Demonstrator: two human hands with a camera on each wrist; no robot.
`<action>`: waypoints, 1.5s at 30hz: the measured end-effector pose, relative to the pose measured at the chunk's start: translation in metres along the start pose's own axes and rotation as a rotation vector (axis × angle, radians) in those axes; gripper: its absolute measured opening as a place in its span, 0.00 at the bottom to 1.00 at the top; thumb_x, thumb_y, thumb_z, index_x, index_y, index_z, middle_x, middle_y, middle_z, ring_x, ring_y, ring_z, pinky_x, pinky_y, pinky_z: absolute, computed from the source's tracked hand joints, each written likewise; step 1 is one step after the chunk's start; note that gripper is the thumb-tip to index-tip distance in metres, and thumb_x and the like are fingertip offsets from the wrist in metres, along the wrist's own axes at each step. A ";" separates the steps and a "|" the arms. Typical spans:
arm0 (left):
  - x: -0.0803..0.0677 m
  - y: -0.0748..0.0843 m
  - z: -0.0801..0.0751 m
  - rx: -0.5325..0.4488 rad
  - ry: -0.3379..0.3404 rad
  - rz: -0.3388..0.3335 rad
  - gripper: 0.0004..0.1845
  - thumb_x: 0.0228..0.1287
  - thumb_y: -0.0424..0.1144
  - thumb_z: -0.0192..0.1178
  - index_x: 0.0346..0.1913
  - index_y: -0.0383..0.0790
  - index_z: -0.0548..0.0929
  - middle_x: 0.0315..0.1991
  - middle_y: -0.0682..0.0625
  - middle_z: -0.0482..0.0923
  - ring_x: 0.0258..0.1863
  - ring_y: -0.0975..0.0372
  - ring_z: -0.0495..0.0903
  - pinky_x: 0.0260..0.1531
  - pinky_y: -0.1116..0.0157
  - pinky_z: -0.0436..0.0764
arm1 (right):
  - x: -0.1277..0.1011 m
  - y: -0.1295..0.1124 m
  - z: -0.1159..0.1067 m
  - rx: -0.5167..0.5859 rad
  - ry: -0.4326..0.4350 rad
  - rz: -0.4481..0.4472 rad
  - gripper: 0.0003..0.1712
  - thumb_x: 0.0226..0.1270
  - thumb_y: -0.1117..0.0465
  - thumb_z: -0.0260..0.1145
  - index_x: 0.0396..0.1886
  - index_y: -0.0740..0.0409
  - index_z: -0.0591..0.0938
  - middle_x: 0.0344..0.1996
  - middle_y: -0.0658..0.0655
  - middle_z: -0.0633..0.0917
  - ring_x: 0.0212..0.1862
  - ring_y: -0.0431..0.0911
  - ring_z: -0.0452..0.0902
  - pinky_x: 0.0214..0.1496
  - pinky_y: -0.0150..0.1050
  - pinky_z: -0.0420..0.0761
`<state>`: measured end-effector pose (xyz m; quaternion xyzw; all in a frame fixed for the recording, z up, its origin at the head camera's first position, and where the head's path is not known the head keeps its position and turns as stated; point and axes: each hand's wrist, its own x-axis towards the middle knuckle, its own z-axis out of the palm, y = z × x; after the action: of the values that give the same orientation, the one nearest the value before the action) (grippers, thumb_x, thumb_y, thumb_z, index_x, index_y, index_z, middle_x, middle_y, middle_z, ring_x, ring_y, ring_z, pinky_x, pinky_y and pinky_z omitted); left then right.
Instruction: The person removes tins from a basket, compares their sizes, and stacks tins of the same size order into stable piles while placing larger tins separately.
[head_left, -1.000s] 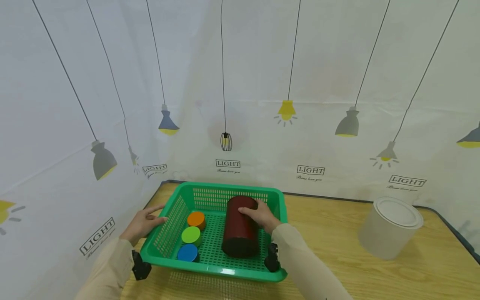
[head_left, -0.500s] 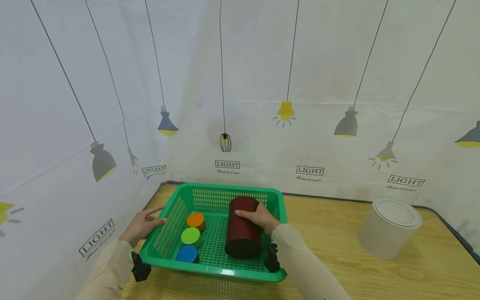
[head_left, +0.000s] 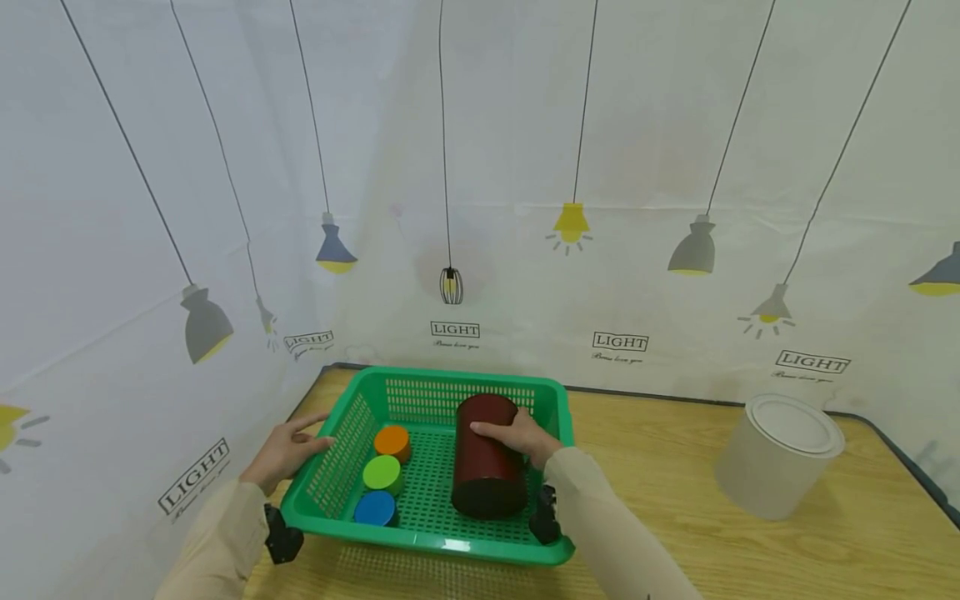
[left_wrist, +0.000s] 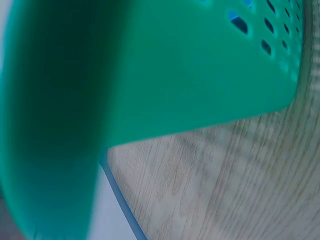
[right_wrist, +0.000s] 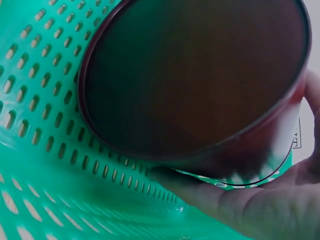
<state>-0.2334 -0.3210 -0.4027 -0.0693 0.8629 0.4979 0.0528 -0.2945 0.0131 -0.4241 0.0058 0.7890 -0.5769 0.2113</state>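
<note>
Dark red canister (head_left: 487, 457) lies on its side in green basket (head_left: 442, 542), right hand (head_left: 525, 437) curled over its top. Right wrist view adds the fingers (right_wrist: 200, 192) wrapping underneath. Left hand (head_left: 285, 450) rests flat on basket's left rim. Three discs: blue (head_left: 374, 507), green (head_left: 382, 472), orange (head_left: 392, 439). One white tub (head_left: 776, 457) far right on counter (head_left: 675, 517).

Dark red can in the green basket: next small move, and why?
Probably lift the dark red can straight up. The right hand already grips its side, it lies tilted inside the green basket, and the left hand braces the basket's left wall, clear of the three coloured discs.
</note>
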 end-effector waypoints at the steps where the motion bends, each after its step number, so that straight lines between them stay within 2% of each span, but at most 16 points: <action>1: 0.000 0.000 0.000 0.000 0.000 0.000 0.32 0.60 0.39 0.57 0.65 0.36 0.59 0.38 0.38 0.77 0.25 0.55 0.80 0.24 0.59 0.79 | -0.001 0.000 -0.001 0.000 -0.006 0.006 0.50 0.47 0.42 0.67 0.59 0.65 0.54 0.45 0.63 0.72 0.42 0.55 0.72 0.38 0.50 0.75; 8: 0.000 0.000 0.001 0.001 -0.001 -0.005 0.32 0.60 0.39 0.57 0.65 0.36 0.59 0.39 0.37 0.76 0.26 0.56 0.79 0.25 0.59 0.79 | -0.003 0.000 -0.004 -0.011 -0.027 0.043 0.52 0.46 0.41 0.67 0.60 0.66 0.53 0.46 0.64 0.72 0.45 0.57 0.69 0.41 0.57 0.72; 18: 0.002 0.001 0.003 0.005 -0.012 -0.002 0.31 0.60 0.39 0.56 0.65 0.35 0.59 0.43 0.33 0.74 0.26 0.57 0.79 0.25 0.59 0.79 | -0.003 0.002 -0.007 0.022 -0.020 0.050 0.55 0.44 0.40 0.68 0.61 0.68 0.52 0.46 0.65 0.70 0.44 0.57 0.70 0.40 0.55 0.73; 26: 0.003 -0.001 0.002 0.012 -0.015 -0.002 0.32 0.60 0.40 0.56 0.65 0.35 0.59 0.43 0.33 0.74 0.26 0.58 0.79 0.26 0.59 0.79 | -0.002 0.001 -0.007 0.075 -0.012 -0.012 0.50 0.46 0.43 0.69 0.58 0.66 0.55 0.46 0.65 0.71 0.43 0.56 0.71 0.38 0.49 0.76; 32: 0.004 -0.003 0.002 0.016 -0.015 -0.010 0.32 0.60 0.40 0.56 0.65 0.35 0.58 0.43 0.33 0.74 0.26 0.57 0.79 0.26 0.59 0.79 | -0.005 -0.010 -0.010 0.138 -0.012 -0.066 0.48 0.48 0.46 0.69 0.60 0.63 0.55 0.48 0.65 0.70 0.45 0.57 0.72 0.38 0.49 0.76; 40: 0.002 -0.001 0.000 0.023 -0.010 -0.002 0.32 0.60 0.39 0.56 0.65 0.34 0.59 0.43 0.32 0.74 0.25 0.57 0.79 0.25 0.60 0.79 | -0.013 -0.026 -0.018 0.232 0.001 -0.089 0.53 0.49 0.47 0.68 0.66 0.58 0.46 0.53 0.66 0.66 0.48 0.59 0.70 0.38 0.50 0.76; 45: 0.001 0.000 -0.001 0.020 -0.010 0.006 0.31 0.61 0.39 0.56 0.65 0.34 0.58 0.44 0.31 0.73 0.25 0.56 0.79 0.24 0.59 0.79 | -0.022 -0.036 -0.026 0.234 0.022 -0.097 0.54 0.50 0.48 0.68 0.67 0.56 0.45 0.53 0.66 0.66 0.48 0.60 0.69 0.37 0.50 0.76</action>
<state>-0.2345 -0.3220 -0.4027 -0.0634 0.8678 0.4897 0.0563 -0.2915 0.0299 -0.3780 -0.0014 0.7178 -0.6746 0.1723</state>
